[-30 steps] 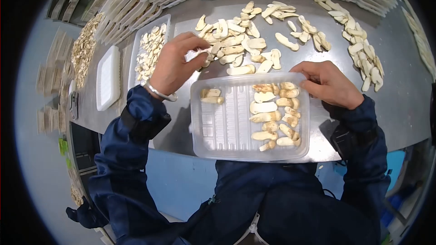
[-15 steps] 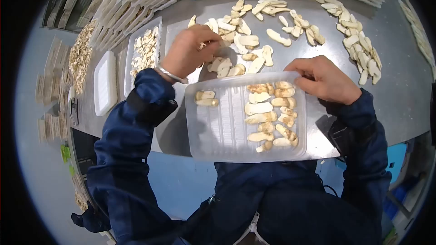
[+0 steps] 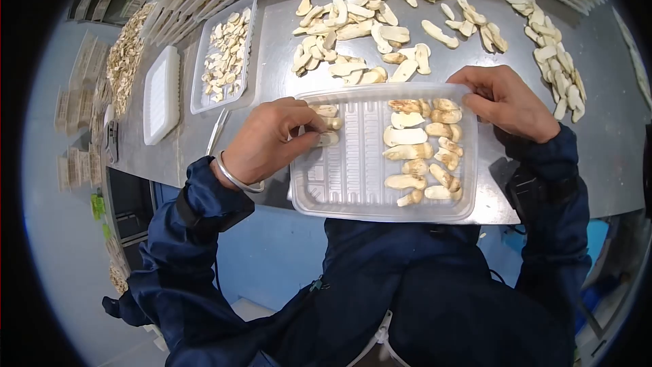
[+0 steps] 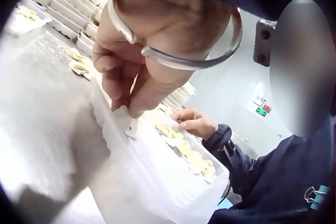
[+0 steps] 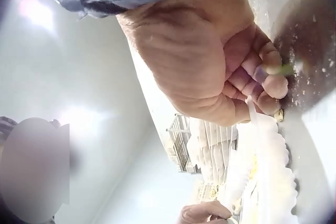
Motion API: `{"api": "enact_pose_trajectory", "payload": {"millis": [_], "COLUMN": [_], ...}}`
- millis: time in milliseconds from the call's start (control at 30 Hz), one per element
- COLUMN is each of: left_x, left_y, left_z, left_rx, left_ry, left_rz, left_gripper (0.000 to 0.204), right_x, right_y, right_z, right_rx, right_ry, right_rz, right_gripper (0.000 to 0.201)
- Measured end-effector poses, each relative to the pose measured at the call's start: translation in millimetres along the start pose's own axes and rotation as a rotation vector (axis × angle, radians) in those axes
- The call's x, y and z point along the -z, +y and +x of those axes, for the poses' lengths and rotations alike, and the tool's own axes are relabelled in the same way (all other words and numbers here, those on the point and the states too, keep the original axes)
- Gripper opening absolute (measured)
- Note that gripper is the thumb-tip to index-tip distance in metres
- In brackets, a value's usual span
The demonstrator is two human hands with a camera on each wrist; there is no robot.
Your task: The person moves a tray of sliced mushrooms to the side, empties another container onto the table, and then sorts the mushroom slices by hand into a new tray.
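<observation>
mushroom slice (image 3: 328, 138) sits pinched in the fingers of the left hand (image 3: 268, 139), low over the left end of the clear plastic tray (image 3: 353, 183) on the steel counter (image 3: 272, 47). two more slices (image 3: 327, 116) lie just beyond it in that end. right hand (image 3: 509, 102) has its fingers curled on the tray's far right corner. a double column of slices (image 3: 421, 149) fills the tray's right side. loose slices (image 3: 353, 34) lie scattered on the counter beyond the tray.

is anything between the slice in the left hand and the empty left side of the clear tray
Nothing visible. The left hand holds the slice already inside the clear tray, just below two slices lying there.
</observation>
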State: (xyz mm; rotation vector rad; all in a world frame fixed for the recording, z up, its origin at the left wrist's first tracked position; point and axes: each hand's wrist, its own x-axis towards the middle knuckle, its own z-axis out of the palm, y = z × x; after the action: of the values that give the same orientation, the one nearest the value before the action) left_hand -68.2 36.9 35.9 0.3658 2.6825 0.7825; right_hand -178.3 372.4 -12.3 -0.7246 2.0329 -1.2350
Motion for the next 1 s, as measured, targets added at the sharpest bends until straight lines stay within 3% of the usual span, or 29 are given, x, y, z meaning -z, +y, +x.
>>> {"api": "enact_pose_trajectory", "payload": {"millis": [233, 467, 633, 733, 867, 967, 1000], "left_x": [-2.1, 21.3, 10.3, 6.0, 8.2, 14.4, 15.6], "left_y": [-0.3, 15.2, 12.6, 19.2, 5.7, 2.6, -1.8], "left_z": [-3.9, 46.5, 90.6, 107.5, 122.2, 121.5, 121.4], "left_rx": [-0.155, -0.186, -0.273, -0.337, -0.282, -0.248, -0.226], "left_ry": [0.158, 0.308, 0.137, 0.080, -0.030, -0.033, 0.039], "left_rz": [0.277, 0.217, 0.184, 0.387, 0.312, 0.274, 0.256], "left_gripper": [0.012, 0.009, 0.012, 0.015, 0.017, 0.015, 0.015], "right_x": [-1.2, -2.0, 1.1, 1.0, 2.5, 2.5, 1.2], "right_y": [-0.1, 5.6, -4.4, -4.6, 1.5, 2.2, 2.2], "right_z": [-0.5, 0.4, -2.3, -1.8, -1.8, -2.2, -1.7], "right_rx": [0.010, 0.056, 0.095, 0.104, 0.155, 0.189, 0.185], "right_ry": [0.013, 0.082, 0.095, 0.087, 0.067, 0.074, 0.069], "right_rz": [-0.011, -0.062, -0.166, -0.198, -0.188, -0.240, -0.235], "right_gripper": [0.033, 0.027, 0.030, 0.030, 0.028, 0.028, 0.028]}}
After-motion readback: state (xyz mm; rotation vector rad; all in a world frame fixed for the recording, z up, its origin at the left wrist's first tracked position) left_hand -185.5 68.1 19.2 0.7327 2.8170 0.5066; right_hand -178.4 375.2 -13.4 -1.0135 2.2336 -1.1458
